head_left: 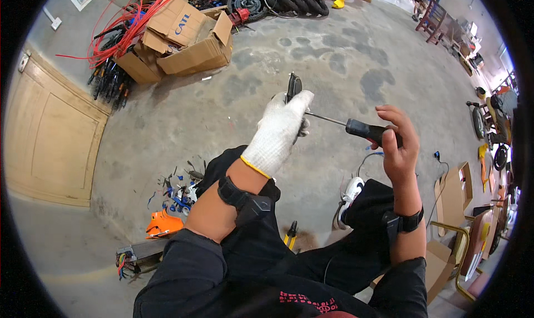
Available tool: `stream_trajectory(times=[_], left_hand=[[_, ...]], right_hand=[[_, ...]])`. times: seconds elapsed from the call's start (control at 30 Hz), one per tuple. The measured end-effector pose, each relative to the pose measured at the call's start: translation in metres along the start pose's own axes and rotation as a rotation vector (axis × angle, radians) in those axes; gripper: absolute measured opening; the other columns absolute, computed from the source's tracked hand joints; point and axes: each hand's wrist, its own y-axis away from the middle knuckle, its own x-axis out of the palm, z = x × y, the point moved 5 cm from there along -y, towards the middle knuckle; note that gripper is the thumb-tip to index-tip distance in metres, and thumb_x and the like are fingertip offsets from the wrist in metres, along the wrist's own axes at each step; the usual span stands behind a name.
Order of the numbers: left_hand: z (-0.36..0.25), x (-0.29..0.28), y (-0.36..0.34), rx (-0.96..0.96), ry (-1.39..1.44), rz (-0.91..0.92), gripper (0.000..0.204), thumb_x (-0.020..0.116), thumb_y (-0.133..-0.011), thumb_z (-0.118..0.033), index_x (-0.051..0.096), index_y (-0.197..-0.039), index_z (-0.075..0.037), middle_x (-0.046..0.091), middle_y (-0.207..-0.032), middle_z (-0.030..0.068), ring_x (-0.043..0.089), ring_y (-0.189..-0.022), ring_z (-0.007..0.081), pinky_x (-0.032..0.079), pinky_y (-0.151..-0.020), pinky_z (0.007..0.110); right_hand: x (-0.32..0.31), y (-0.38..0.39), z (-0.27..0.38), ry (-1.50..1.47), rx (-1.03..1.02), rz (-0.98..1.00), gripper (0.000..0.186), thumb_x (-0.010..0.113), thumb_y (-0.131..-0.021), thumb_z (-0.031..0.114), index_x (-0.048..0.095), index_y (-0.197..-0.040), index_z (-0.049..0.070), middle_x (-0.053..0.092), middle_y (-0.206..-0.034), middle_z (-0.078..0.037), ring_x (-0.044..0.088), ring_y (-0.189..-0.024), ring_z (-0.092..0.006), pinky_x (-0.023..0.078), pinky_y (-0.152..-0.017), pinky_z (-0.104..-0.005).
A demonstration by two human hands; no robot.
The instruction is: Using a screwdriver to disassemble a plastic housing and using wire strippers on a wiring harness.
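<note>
My left hand [279, 130], in a white knit glove with a yellow cuff edge, is closed around a small black part [294, 85]. The part's upper end sticks out above the fingers; most of it is hidden in the glove, so its kind is unclear. To the right, my bare right hand [401, 145] holds the butt of a black-handled screwdriver [364, 130] between thumb and fingers, with some fingers raised. The screwdriver's metal shaft runs left to the gloved hand. Its tip is hidden there, and I cannot tell whether it touches the part.
Yellow-handled pliers [290, 235] lie on the floor between my legs. At left are scattered small scraps [181, 195], an orange plastic piece [164, 224] and a metal box with wires [139, 254]. Cardboard boxes [194, 59] and red cables [130, 31] stand far left; a metal-framed chair [464, 245] is at right.
</note>
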Motion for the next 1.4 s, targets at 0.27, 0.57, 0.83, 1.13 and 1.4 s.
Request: stream_trajectory(times=[0.27,0.57,0.83,1.13,1.4], left_hand=[[-0.001,0.002,0.001,-0.011,0.03,0.053,0.032,0.068,-0.092,-0.031,0.058,-0.1,-0.001,0.062,-0.078,0.0067,0.059,-0.061,0.0139,0.052,-0.056,0.03],[-0.005,0.004,0.008,0.149,-0.305,0.051,0.033,0.064,-0.093,-0.035,0.058,-0.095,-0.003,0.058,-0.068,0.0039,0.056,-0.06,0.0136,0.046,-0.059,0.031],[-0.005,-0.002,0.001,0.185,-0.302,-0.074,0.031,0.064,-0.092,-0.034,0.059,-0.093,-0.003,0.059,-0.069,0.004,0.058,-0.059,0.0142,0.046,-0.057,0.029],[-0.003,-0.006,0.003,-0.054,0.111,0.084,0.027,0.066,-0.094,-0.028,0.061,-0.092,-0.001,0.063,-0.073,0.0076,0.061,-0.059,0.0155,0.055,-0.057,0.031],[-0.005,-0.006,0.001,-0.054,0.117,0.089,0.028,0.065,-0.093,-0.029,0.062,-0.092,-0.001,0.063,-0.069,0.0069,0.062,-0.057,0.0159,0.053,-0.055,0.029]], right_hand=[[0.004,0.001,0.039,0.427,-0.737,0.261,0.017,0.078,-0.079,0.013,0.071,-0.093,0.006,0.073,-0.096,-0.011,0.067,-0.062,-0.0201,0.051,-0.053,-0.0283],[0.006,0.009,0.005,0.0,0.361,-0.092,0.033,0.062,-0.099,0.025,0.073,-0.089,-0.005,0.068,-0.071,-0.007,0.058,-0.053,-0.01,0.043,-0.05,-0.0231],[0.008,0.008,-0.012,-0.106,0.561,-0.028,0.043,0.057,-0.102,0.035,0.071,-0.096,-0.006,0.067,-0.074,-0.009,0.06,-0.055,-0.0118,0.042,-0.049,-0.0255],[0.004,0.004,0.037,0.46,-0.576,0.271,0.033,0.069,-0.092,0.038,0.069,-0.1,0.006,0.067,-0.107,-0.011,0.069,-0.07,-0.0208,0.053,-0.058,-0.0295],[0.006,0.005,0.036,0.364,-0.605,0.277,0.02,0.079,-0.081,0.012,0.069,-0.098,0.007,0.068,-0.104,-0.01,0.069,-0.07,-0.0194,0.054,-0.059,-0.0302]])
